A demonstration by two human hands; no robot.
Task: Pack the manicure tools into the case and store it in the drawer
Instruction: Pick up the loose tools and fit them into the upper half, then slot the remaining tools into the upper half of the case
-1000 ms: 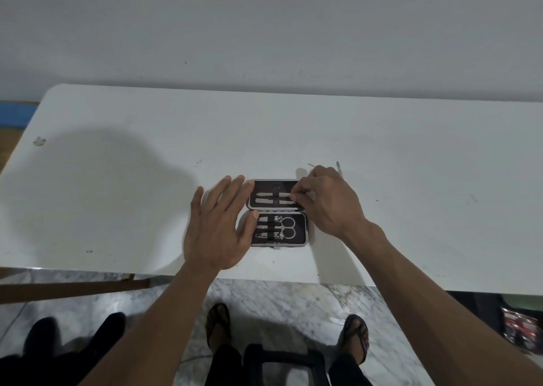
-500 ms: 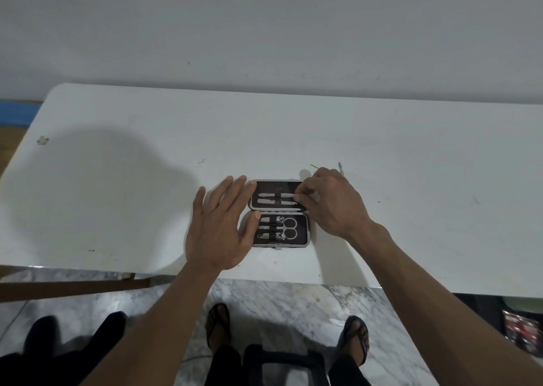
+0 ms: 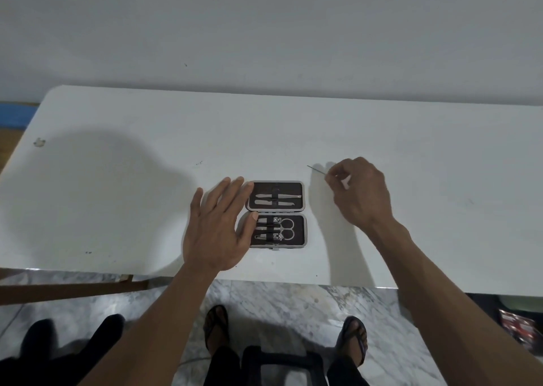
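The manicure case point(image 3: 304, 232) lies open near the front edge of the white table point(image 3: 117, 179). Its dark upper half holds two slim metal tools point(image 3: 276, 199) under a strap. The lower half holds scissors point(image 3: 286, 228), clippers and a file. My left hand point(image 3: 219, 227) rests flat on the table against the case's left side, fingers spread, thumb on the lower half. To the right of the case, my right hand point(image 3: 360, 191) pinches a thin metal pick point(image 3: 316, 170) whose point sticks out to the left.
A pale wall stands behind the table. Below the front edge are a marble floor, my sandalled feet point(image 3: 216, 327) and a dark stool point(image 3: 282, 365). A wooden rail point(image 3: 67, 291) runs under the table at the left. No drawer is in view.
My right hand has left the case's upper half and moved right and back to the thin pick, closing its fingers on it. My left hand has stayed in place.
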